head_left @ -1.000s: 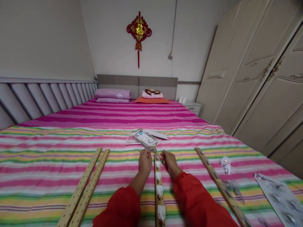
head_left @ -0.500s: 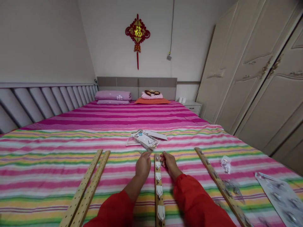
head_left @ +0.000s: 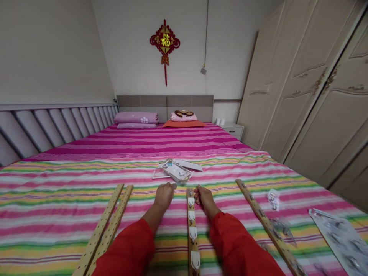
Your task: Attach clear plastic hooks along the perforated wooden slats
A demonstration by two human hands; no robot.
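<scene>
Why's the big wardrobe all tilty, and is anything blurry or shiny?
In the head view, the wardrobe leans, probably from a wide lens; also in the head view, the left hand and right hand look slightly soft; in the head view, the gold character shines.

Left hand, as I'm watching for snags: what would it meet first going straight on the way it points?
Probably the near edge of the pale packaging, just beyond the left hand, though its height above the striped cloth is unclear.

Four wooden strips (head_left: 191,245); four white hooks (head_left: 193,232); two hands (head_left: 205,197); one wall ornament (head_left: 165,40)
</scene>
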